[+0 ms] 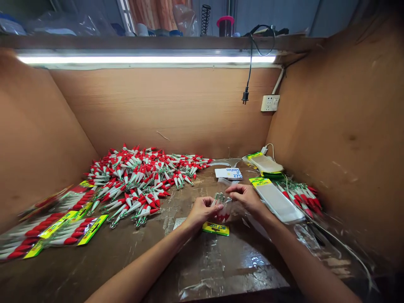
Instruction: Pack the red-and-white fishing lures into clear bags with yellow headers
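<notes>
My left hand point(202, 211) pinches a clear plastic bag of fishing lures point(223, 212). The lures inside have red tips pointing toward me and wire ends at the bag's far end. A yellow BCT LURE header point(216, 228) forms the near end of this bag, close to the table. My right hand point(248, 198) is at the far right of the bag, beside the wire ends. Its thumb and forefinger are bent together; what lies between them is too small to make out.
A large heap of red-and-white lures point(139, 176) lies back left. Filled packs point(67, 225) are at left. Flat bags point(276, 202), a smaller lure pile point(304, 198) and a white cable point(344, 244) sit at right. A marked card point(227, 173) lies behind my hands.
</notes>
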Action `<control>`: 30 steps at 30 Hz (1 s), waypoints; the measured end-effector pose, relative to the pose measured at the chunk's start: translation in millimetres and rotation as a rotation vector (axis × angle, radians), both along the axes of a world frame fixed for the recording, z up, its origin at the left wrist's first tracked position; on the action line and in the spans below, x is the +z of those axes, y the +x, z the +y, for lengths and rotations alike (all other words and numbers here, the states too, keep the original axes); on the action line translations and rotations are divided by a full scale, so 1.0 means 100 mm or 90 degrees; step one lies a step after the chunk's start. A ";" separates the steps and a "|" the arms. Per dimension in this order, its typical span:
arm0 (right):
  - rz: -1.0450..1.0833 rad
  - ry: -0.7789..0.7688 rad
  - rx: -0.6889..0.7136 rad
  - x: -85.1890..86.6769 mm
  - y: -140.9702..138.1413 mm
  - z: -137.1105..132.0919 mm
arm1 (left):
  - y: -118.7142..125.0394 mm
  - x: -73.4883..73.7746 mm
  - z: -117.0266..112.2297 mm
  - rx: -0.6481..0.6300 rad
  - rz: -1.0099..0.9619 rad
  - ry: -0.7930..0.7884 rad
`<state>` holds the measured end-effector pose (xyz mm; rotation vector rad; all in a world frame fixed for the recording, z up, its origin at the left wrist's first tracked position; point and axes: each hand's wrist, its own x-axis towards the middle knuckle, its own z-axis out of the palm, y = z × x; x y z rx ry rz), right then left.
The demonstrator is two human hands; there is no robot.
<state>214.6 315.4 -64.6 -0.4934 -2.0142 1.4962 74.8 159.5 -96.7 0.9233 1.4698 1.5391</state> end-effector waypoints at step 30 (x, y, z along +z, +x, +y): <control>-0.024 0.027 0.104 -0.18 -0.64 -0.44 | -0.50 -0.12 -0.61 0.073 0.015 0.012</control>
